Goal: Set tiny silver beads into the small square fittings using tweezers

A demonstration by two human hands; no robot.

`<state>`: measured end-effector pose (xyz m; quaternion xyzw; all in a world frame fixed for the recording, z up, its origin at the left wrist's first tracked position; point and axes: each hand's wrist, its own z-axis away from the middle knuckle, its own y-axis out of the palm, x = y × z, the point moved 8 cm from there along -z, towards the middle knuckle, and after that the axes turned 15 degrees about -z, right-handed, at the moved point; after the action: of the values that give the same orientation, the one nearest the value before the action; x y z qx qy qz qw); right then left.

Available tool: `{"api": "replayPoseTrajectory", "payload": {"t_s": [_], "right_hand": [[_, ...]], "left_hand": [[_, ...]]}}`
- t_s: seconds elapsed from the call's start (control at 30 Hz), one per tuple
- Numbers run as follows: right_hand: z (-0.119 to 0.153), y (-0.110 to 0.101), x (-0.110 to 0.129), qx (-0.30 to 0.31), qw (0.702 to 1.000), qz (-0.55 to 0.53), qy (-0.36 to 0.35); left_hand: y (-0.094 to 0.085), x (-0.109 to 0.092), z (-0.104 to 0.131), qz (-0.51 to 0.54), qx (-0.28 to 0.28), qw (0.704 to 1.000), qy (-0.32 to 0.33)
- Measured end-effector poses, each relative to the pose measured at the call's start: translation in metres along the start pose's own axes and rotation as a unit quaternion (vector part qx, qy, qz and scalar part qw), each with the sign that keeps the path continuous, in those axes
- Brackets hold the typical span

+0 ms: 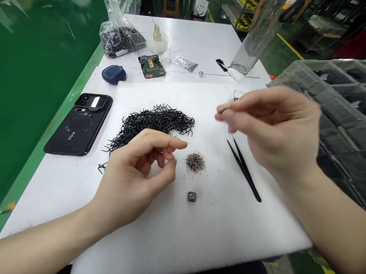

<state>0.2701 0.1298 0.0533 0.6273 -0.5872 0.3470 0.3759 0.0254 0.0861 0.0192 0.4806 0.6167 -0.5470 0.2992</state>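
While, in the head view, a small, blurred dark piece (pixel 225 111) is pinched by the thumb and forefinger of the right hand (pixel 286 130), those of the left hand (pixel 127 183) are held apart beside a heap of bent black rod-like pieces (pixel 155 120). On a white foam sheet (pixel 220 245) laid over the white bench (pixel 50 187), a small pile of brown specks (pixel 195 162) is seen between the hands, with a grey translucent squarish block (pixel 192 197) nearer the person. Slim black tweezers (pixel 245 169) are laid near the right hand.
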Motion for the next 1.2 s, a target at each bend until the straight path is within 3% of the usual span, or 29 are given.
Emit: {"api": "replayPoseTrajectory", "payload": {"t_s": [0.13,0.27,0.4,0.53,0.6,0.63,0.7,0.73,0.8,0.93,1.07,1.13,1.17,1.2], "right_hand": [[-0.031,-0.043,0.022,-0.065,0.987,0.13,-0.063],[-0.05,-0.075,0.019,-0.051,0.963,0.264,-0.005],[-0.053,-0.081,0.019,-0.036,0.955,0.295,0.001],[-0.051,-0.081,0.042,-0.03,0.951,0.307,0.007],[-0.046,-0.078,0.053,0.009,0.948,0.314,0.043],[-0.04,-0.073,0.051,0.063,0.937,0.334,0.084],[-0.015,-0.059,0.031,0.202,0.89,0.354,0.205],[-0.001,-0.056,0.02,0.239,0.867,0.359,0.25],[0.021,-0.05,0.004,0.258,0.86,0.357,0.259],[0.045,-0.04,-0.018,0.274,0.867,0.333,0.25],[0.032,-0.021,0.0,0.311,0.897,0.21,0.234],[0.012,-0.017,0.014,0.263,0.931,0.123,0.22],[0.0,-0.02,0.016,0.215,0.946,0.111,0.217],[-0.013,-0.029,0.021,0.124,0.971,0.103,0.178]], "left_hand": [[0.001,-0.007,0.002,-0.038,0.013,0.998,0.038],[0.006,-0.019,0.006,-0.081,0.051,0.99,0.106],[0.011,-0.025,0.013,-0.14,0.08,0.97,0.18],[0.015,-0.022,0.02,-0.174,0.087,0.961,0.198],[0.018,-0.022,0.024,-0.195,0.099,0.955,0.202],[0.02,-0.022,0.026,-0.207,0.105,0.951,0.205],[0.022,-0.023,0.028,-0.231,0.113,0.944,0.209],[0.022,-0.023,0.027,-0.243,0.113,0.941,0.209],[0.023,-0.023,0.026,-0.258,0.117,0.935,0.215],[0.027,-0.023,0.024,-0.257,0.144,0.921,0.255],[0.025,-0.019,0.022,-0.23,0.114,0.934,0.247],[0.025,-0.016,0.022,-0.223,0.108,0.941,0.229],[0.026,-0.015,0.023,-0.222,0.114,0.942,0.225],[0.027,-0.014,0.023,-0.222,0.121,0.942,0.222]]}}
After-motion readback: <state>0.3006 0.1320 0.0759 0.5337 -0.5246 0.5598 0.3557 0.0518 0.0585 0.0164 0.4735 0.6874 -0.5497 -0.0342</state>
